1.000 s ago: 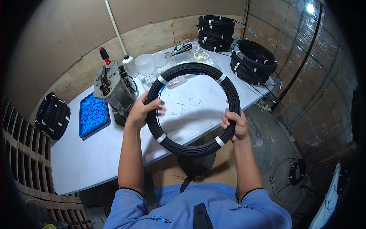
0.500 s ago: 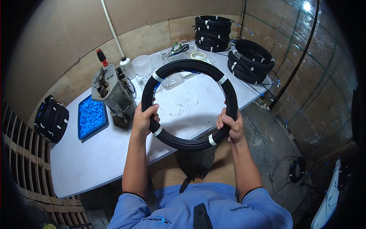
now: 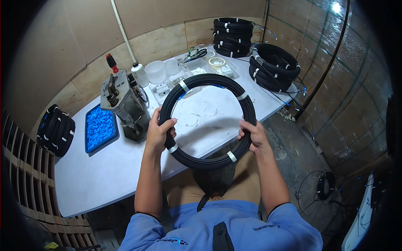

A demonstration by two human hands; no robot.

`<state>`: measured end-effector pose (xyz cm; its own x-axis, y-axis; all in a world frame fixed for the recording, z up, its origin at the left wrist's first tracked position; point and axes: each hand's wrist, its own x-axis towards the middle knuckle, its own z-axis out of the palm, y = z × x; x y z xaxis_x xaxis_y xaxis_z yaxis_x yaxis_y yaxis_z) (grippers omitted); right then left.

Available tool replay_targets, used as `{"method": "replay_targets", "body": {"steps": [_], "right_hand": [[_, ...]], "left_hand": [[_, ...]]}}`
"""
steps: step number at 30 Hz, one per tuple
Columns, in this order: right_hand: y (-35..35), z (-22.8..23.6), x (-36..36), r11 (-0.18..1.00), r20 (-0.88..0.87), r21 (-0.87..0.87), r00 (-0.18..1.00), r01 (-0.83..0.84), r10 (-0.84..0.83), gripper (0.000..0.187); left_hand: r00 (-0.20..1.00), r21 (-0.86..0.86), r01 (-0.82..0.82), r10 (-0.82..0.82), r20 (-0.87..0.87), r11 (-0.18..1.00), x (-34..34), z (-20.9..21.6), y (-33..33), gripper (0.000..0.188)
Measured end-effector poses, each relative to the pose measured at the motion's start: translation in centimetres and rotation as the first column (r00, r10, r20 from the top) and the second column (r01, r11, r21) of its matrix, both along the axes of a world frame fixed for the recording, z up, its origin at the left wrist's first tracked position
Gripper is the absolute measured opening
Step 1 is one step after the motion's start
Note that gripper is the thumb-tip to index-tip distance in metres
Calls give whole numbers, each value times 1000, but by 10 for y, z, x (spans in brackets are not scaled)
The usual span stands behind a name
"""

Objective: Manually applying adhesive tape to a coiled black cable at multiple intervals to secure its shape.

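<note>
A coil of black cable (image 3: 201,163), bound with several white tape bands, is held up over the front edge of the white table. My left hand (image 3: 161,131) is closed round its left side, thumb on top. On the opposite side my right hand (image 3: 254,136) grips the ring in the same way. Bits of blue show along the upper part of the coil. Behind it lie clear trays (image 3: 197,67) with small parts and a roll of pale tape (image 3: 217,62).
A metal bench machine (image 3: 125,104) with a red-tipped lever stands left, beside a blue tray (image 3: 115,137) of small blue pieces. Cable coils are stacked at the back (image 3: 232,37), at the right (image 3: 274,69) and at the far left (image 3: 57,130). Another coil (image 3: 326,185) lies low on the right.
The coil has come slightly lower and nearer to me and has turned a little clockwise at its top left band. Both hands keep their hold.
</note>
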<state>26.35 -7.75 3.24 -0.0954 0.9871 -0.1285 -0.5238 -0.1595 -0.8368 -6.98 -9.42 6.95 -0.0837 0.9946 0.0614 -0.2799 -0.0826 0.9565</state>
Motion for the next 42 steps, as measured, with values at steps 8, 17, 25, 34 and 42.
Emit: {"method": "replay_targets", "body": {"steps": [8, 17, 25, 34, 42], "right_hand": [[-16, 11, -15, 966, -213, 198, 969, 166, -122, 43], [-24, -29, -63, 932, -323, 342, 946, 119, -2, 43], [40, 4, 8, 861, -147, 486, 958, -147, 247, 79], [-28, 53, -23, 880, 172, 460, 984, -121, 46, 60], [-2, 35, -10, 904, 106, 427, 994, -31, -16, 59]], "left_hand": [[930, 366, 41, -169, 327, 930, -2, -19, 1, 70], [888, 119, -269, 199, 416, 956, 75, -39, -24, 77], [972, 196, -154, 114, 204, 968, 15, -7, -27, 67], [975, -37, 25, -16, 221, 999, -22, -24, 2, 62], [979, -30, 21, -15, 204, 999, -4, -25, -4, 60]]}}
